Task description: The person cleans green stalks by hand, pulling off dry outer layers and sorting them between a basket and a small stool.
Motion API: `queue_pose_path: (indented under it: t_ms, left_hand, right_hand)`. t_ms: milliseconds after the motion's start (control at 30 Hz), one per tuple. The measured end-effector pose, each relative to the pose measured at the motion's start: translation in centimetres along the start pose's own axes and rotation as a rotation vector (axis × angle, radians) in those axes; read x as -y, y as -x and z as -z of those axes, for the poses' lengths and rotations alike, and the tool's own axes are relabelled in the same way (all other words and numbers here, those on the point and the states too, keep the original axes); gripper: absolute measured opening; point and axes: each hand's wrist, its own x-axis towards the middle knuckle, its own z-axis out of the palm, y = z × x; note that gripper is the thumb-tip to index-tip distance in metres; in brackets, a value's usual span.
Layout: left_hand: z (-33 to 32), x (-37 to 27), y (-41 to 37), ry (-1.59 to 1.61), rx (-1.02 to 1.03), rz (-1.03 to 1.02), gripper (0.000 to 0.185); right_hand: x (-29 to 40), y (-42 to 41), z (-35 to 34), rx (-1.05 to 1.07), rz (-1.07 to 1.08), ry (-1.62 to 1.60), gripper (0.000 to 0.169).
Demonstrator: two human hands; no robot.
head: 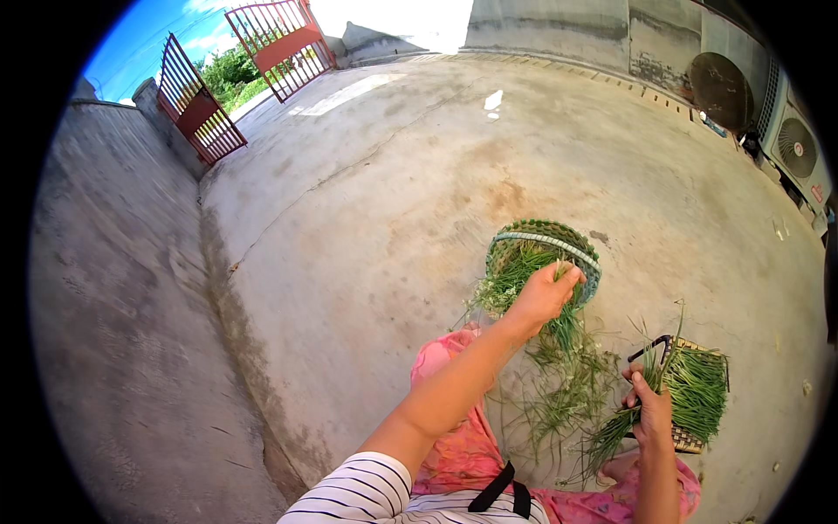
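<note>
My left hand is over the near rim of a round woven basket and pinches a small bunch of garlic chives by the pale ends, the leaves hanging down. More chives, some with white flower heads, fill the basket. At the lower right, my right hand grips a thicker bunch, its tips pointing down and left. Right beside it stands a small rectangular woven basket, where chives lie lined up in a dense layer.
Loose leaves and stems are scattered on the concrete floor between my legs. A grey wall runs along the left. Beyond are red metal gates; an air conditioner unit and a round dark disc stand at right.
</note>
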Motion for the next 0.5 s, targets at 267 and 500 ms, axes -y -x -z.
queue_pose_path:
  t_ms: [267,500]
  left_hand:
    - [-6.7,6.5,1.3,-0.260,0.167,-0.067,0.023]
    - [-0.6,-0.2,-1.1,0.293,-0.309,-0.215,0.022]
  right_hand:
    - [-0.4,-0.6,-2.4,0.144,-0.030,0.047,0.023]
    - [-0.1,-0.6,-2.4,0.126,-0.029,0.026,0.024]
